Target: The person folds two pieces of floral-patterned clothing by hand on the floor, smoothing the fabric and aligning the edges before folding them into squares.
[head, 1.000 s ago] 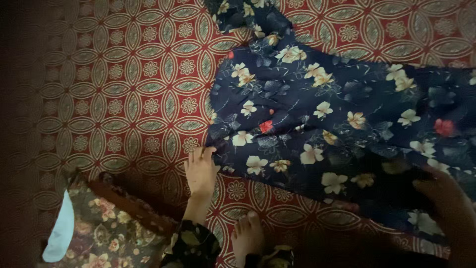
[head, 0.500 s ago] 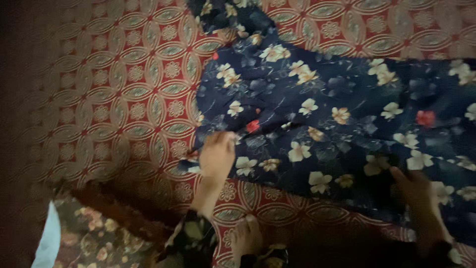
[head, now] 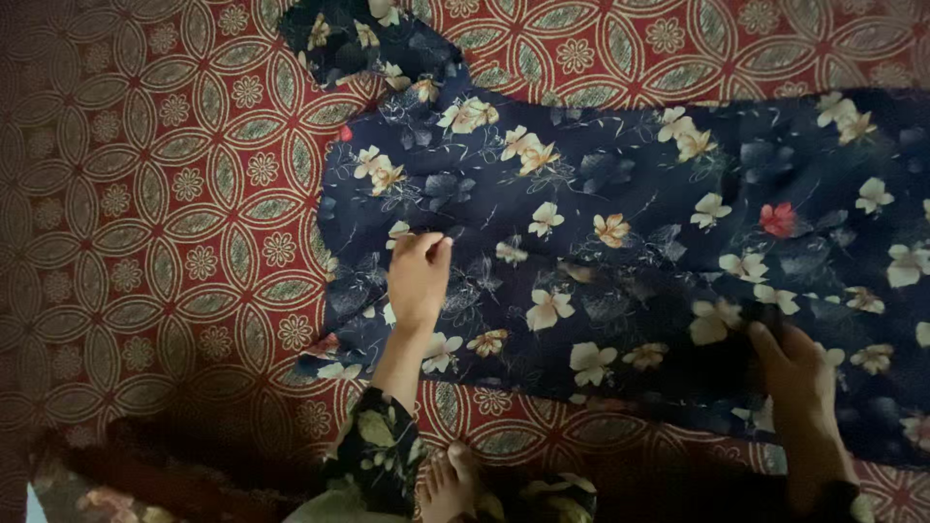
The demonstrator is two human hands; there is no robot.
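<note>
A dark navy floral garment [head: 620, 252] is seen spread flat on a red patterned carpet [head: 174, 194], occupying the centre and right of the head view, with one narrower part [head: 373, 39] extended towards the upper edge of the frame. The fabric is printed with cream, orange and red flowers.

The left hand [head: 418, 276] is placed on the garment near its left edge, palm down. Its fingers [head: 426, 247] are held close together and curled at the tips, and a small fold of the cloth is pinched between thumb and fingertips. The forearm is covered by a dark sleeve [head: 373, 460] with a pale leaf print.

The right hand [head: 799, 373] is laid on the lower right part of the garment, close to its near hem. Its fingers are pressed together and pointed up and to the left; whether cloth is gripped beneath them cannot be told, as that area is in shadow.

A bare foot [head: 450, 484] is observed on the carpet at the bottom edge, between the two arms and just clear of the hem. A second floral fabric [head: 107, 499] is partly visible at the lower left corner.
</note>
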